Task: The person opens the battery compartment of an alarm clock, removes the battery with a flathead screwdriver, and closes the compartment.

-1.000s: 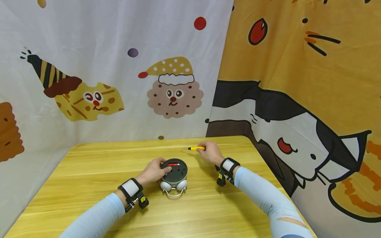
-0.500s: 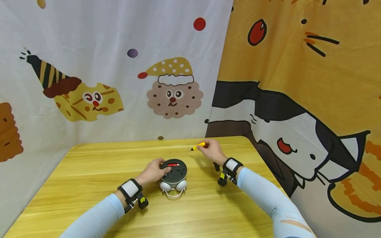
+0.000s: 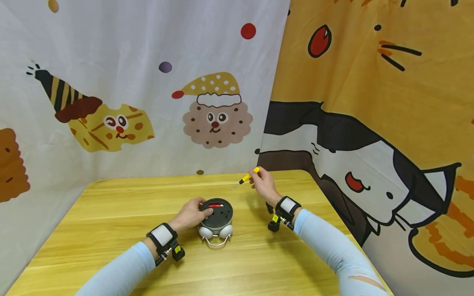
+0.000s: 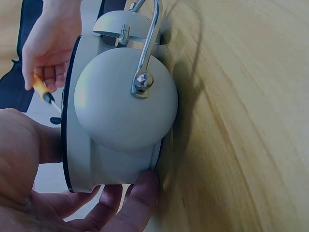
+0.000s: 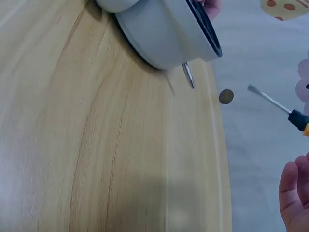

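A white twin-bell alarm clock [image 3: 221, 220] lies face down on the table, its black back upward and its bells and wire handle toward me. A red battery [image 3: 216, 205] shows in the back. My left hand [image 3: 189, 213] grips the clock's left side, thumb on the back; in the left wrist view its fingers [image 4: 137, 205] curl beneath the body. Up and right of the clock, my right hand [image 3: 264, 187] holds a screwdriver [image 3: 246, 178] by its yellow handle. The shaft slants down to the left, apart from the clock. A flat tip shows in the right wrist view.
The wooden table [image 3: 111, 230] ends at a back edge just beyond the right hand. A printed cloth [image 3: 148, 41] hangs behind it and along the right side. Each wrist wears a strapped camera, the left camera [image 3: 178, 251] low over the tabletop.
The screwdriver has swung from nearly level to a slant, handle end up and tip lower. My right hand has shifted slightly right and turned. The left hand and clock stay in place.
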A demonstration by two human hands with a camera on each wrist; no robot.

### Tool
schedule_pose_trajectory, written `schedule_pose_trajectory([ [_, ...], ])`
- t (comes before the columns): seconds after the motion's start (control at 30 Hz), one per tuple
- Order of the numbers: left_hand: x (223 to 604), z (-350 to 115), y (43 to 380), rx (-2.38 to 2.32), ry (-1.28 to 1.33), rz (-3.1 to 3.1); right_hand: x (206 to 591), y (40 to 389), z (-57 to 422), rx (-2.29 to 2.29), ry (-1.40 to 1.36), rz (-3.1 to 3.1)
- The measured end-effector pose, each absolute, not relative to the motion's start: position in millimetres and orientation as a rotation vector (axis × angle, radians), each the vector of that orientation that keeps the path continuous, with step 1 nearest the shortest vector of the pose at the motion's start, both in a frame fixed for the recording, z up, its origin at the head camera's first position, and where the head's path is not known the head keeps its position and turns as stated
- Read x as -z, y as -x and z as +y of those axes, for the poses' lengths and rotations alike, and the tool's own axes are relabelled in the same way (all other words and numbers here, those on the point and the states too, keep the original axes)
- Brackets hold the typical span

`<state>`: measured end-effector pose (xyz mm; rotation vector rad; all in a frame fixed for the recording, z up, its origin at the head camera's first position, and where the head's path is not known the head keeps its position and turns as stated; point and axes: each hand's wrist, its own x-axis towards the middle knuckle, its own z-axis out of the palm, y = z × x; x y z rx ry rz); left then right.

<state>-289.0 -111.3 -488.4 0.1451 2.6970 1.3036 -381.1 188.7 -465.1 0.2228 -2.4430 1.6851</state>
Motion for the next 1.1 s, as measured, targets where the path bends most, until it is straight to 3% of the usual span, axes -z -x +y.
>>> schedule_pose_trajectory([
  [0.3,488,-111,289,-1.31,-0.163,2.697,458,378,177,-2.02,-0.206,-2.207],
  [1.1,488,-111,289,-1.299,-0.155,2.691,427,370,162,-2.315,-0.184,-1.953],
])
